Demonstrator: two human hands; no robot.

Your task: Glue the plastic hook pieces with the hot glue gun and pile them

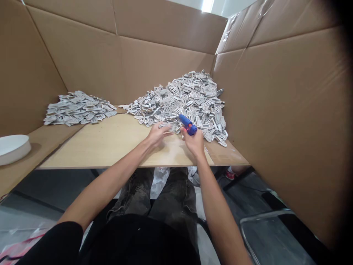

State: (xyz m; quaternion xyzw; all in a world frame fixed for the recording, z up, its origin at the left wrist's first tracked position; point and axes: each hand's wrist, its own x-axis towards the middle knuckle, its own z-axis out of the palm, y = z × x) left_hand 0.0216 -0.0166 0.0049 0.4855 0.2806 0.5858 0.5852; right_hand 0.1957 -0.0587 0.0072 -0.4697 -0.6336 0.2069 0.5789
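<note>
My right hand (194, 142) is closed around a small blue tool (187, 124) with a red light, its tip pointing into a big heap of small grey-white flat parts (190, 99). My left hand (157, 134) rests just left of it on the wooden board (110, 143). Its fingers are stretched out, touching one of the parts (168, 126) at the heap's front edge.
A smaller pile of the same parts (77, 108) lies at the back left. A white bowl (12, 148) sits at the far left. Tall cardboard walls (278, 110) enclose the board on three sides. My legs are below the front edge.
</note>
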